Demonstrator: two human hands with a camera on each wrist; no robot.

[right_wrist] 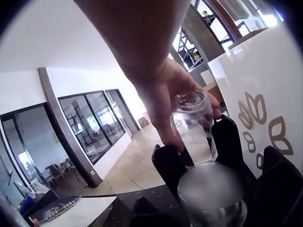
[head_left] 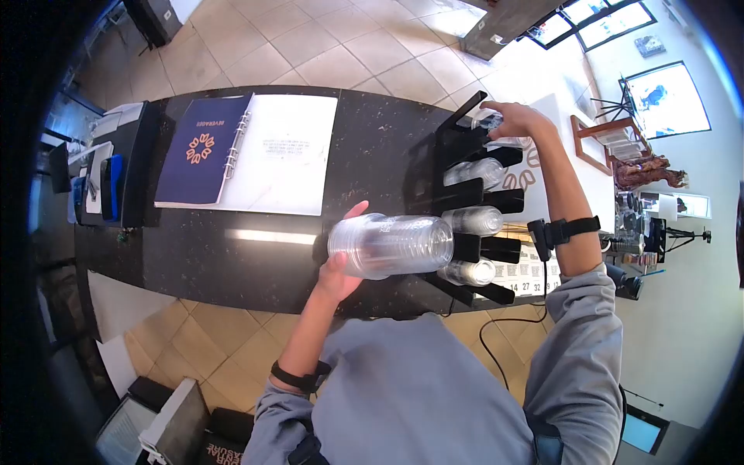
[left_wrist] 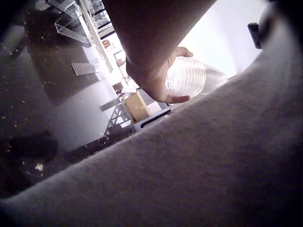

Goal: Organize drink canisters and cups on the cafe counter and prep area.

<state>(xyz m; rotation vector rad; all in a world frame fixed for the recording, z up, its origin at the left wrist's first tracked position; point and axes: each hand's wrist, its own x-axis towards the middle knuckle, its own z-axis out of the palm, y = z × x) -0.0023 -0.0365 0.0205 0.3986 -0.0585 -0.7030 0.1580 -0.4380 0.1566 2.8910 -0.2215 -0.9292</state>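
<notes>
In the head view the left hand (head_left: pixel 339 275) is curled round a stack (head_left: pixel 395 246) of clear cups at the centre of the frame, above the tabletop (head_left: pixel 372 163). The stack's long axis runs almost level across the picture, one end at the hand, the other pointing right toward the black holder (head_left: pixel 466 195); whether it touches the holder I cannot tell. The fingers and thumb lie on its left part, so most of its length juts out to the right of the hand. At upper right, the right hand (head_left: pixel 515 120) holds a cup (head_left: pixel 487 122) at the top of the holder. A binder (head_left: pixel 203 151) lies open at upper left. In the left wrist view the stack is right of centre, its ridged part between thumb and fingers, its smoother end pointing right and slightly down; grey cloth (left_wrist: pixel 165 165) fills the lower part. In the right wrist view the hand reaches down from the top, fingers on either side of the cup, which sits right of centre between black prongs, long axis nearly upright, top leaning slightly left. Another clear cup (right_wrist: pixel 213 189) stands below it.
</notes>
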